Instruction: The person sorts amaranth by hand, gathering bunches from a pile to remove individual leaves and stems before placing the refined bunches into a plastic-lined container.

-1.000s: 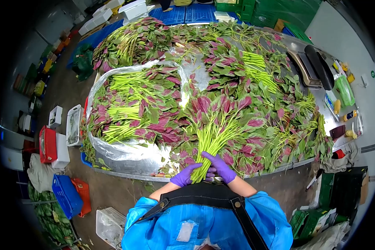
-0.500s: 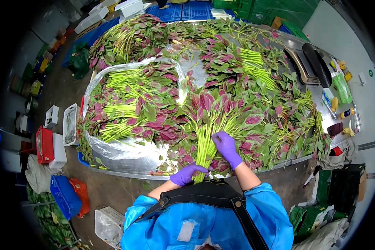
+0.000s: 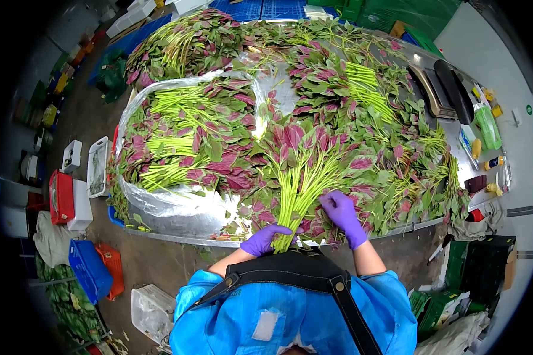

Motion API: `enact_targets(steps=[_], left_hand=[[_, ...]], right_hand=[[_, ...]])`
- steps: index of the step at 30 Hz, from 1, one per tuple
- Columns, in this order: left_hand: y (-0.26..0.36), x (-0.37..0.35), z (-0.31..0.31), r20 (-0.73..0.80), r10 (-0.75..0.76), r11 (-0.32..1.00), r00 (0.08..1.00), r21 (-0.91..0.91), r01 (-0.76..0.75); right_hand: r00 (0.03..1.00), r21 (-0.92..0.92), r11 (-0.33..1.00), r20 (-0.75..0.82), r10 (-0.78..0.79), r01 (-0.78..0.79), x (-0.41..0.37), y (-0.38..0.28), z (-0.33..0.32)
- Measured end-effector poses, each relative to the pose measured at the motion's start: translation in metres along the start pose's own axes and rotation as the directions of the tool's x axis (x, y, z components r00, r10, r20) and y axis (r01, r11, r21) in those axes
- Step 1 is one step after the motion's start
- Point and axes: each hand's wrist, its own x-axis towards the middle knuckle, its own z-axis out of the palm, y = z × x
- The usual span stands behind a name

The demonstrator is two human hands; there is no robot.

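My left hand (image 3: 262,240), in a purple glove, wraps round the lower stems of a bunch of amaranth (image 3: 292,192) with green stems and red-green leaves. The bunch stands with its stem ends toward my apron and its leaves fanned away over the table. Just right of the stems is my right hand (image 3: 344,218), also gloved, its fingers curled together. Whatever may be between those fingers is hidden. Loose amaranth (image 3: 397,189) lies under and beside this hand.
A clear plastic liner (image 3: 160,204) holds several bundles on the left of the metal table (image 3: 216,228). Another amaranth heap (image 3: 186,44) lies behind it. More bundles (image 3: 367,89) lie at the back right, near a scale (image 3: 435,92). Crates (image 3: 92,269) stand on the floor at left.
My right hand has moved off the stems, to the right and slightly toward me. My left hand keeps its grip on the bunch. The whole view has shifted slightly.
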Motion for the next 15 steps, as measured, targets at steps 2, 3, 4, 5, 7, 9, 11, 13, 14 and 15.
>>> enact_targets(steps=[2, 3, 4, 5, 7, 9, 11, 13, 14, 15], left_hand=[[-0.001, 0.000, 0.000, 0.019, 0.008, 1.000, 1.000, 0.011, -0.008], [-0.001, -0.001, 0.001, 0.017, 0.006, 1.000, 1.000, 0.011, -0.006], [0.000, -0.002, 0.003, -0.001, 0.003, 1.000, 1.000, 0.012, -0.003], [-0.001, -0.003, 0.004, -0.019, 0.000, 1.000, 1.000, 0.012, 0.001], [-0.003, -0.003, 0.003, -0.011, 0.009, 1.000, 1.000, 0.007, -0.009], [-0.002, -0.006, 0.004, -0.004, 0.022, 1.000, 1.000, 0.002, -0.022], [-0.002, -0.015, 0.013, -0.187, 0.091, 0.969, 0.978, 0.243, -0.044], [0.001, -0.014, 0.014, -0.266, 0.137, 0.935, 0.954, 0.354, -0.036], [0.004, -0.010, 0.011, -0.052, 0.050, 0.994, 0.997, 0.104, -0.044], [0.004, -0.006, 0.007, 0.180, 0.019, 0.989, 0.983, -0.147, 0.008]], right_hand=[[0.976, 0.094, 0.986, -0.181, -0.120, 0.138, 0.007, -0.023, 0.017], [0.976, 0.106, 0.981, -0.162, -0.143, 0.161, 0.009, -0.029, 0.025], [0.994, 0.154, 0.983, -0.054, -0.090, 0.098, 0.013, -0.030, 0.035], [0.998, 0.194, 0.981, 0.057, -0.041, 0.029, 0.015, -0.026, 0.044], [0.993, 0.324, 0.944, 0.115, 0.023, -0.059, 0.008, -0.016, 0.058], [0.980, 0.444, 0.884, 0.182, 0.075, -0.150, -0.005, -0.019, 0.059], [0.774, 0.654, 0.571, 0.631, -0.050, -0.496, -0.026, -0.036, 0.036], [0.777, 0.611, 0.677, 0.623, -0.092, -0.411, -0.030, -0.026, 0.016], [0.774, 0.561, 0.767, 0.618, -0.139, -0.310, -0.031, -0.018, 0.006], [0.771, 0.559, 0.767, 0.622, -0.137, -0.314, -0.030, -0.010, -0.001]])
